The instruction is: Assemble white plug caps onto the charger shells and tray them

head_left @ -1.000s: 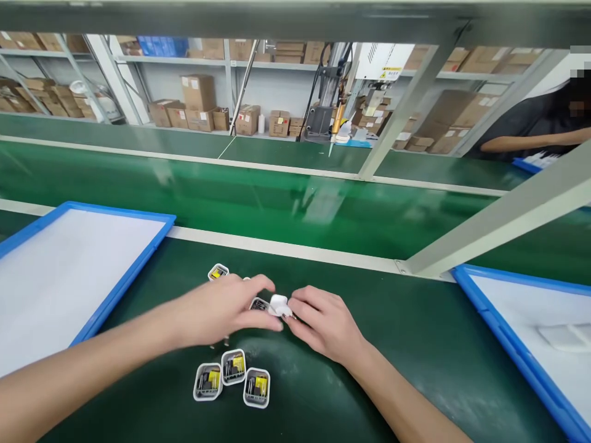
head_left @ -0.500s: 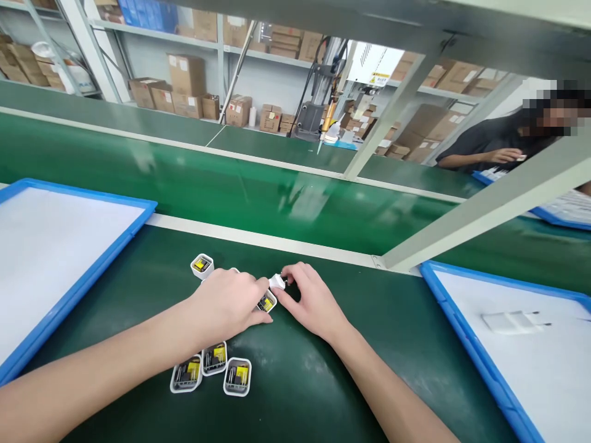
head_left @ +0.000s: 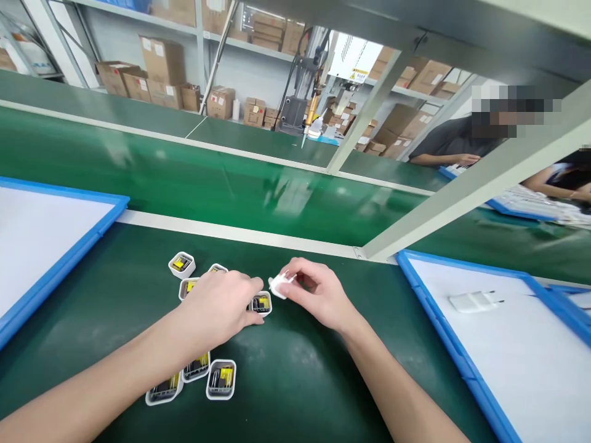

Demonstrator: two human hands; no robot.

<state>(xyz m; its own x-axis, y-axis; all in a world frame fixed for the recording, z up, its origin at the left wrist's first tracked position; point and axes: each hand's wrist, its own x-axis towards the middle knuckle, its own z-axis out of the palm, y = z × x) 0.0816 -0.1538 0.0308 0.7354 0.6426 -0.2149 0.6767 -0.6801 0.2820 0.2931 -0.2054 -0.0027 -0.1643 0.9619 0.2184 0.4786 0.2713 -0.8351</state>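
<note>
My left hand (head_left: 221, 304) is closed around an open white charger housing (head_left: 261, 304), thumb below and fingers above, with yellow and black parts showing inside. Between the thumb and fingers of my right hand (head_left: 318, 292) is a white plug cover (head_left: 279, 285), its metal pins pointing up and right. The cover is just above and right of the housing. Beyond my left hand stand more open housings, one of them (head_left: 181, 264) at the upper left. Nearer me, another housing (head_left: 221, 379) sits beside two that my forearm partly covers.
A blue-rimmed tray (head_left: 104, 223) lies at the left. In the right-hand blue-rimmed tray (head_left: 455, 351) lies one assembled white charger (head_left: 475, 301). A slanted metal post (head_left: 462, 194) rises at the right. Across the divider, a machine (head_left: 295, 111) stands and people work.
The plug cover has turned in my right hand, its pins now tilting upward. My left hand still grips the housing. The whole view has shifted slightly to the right.
</note>
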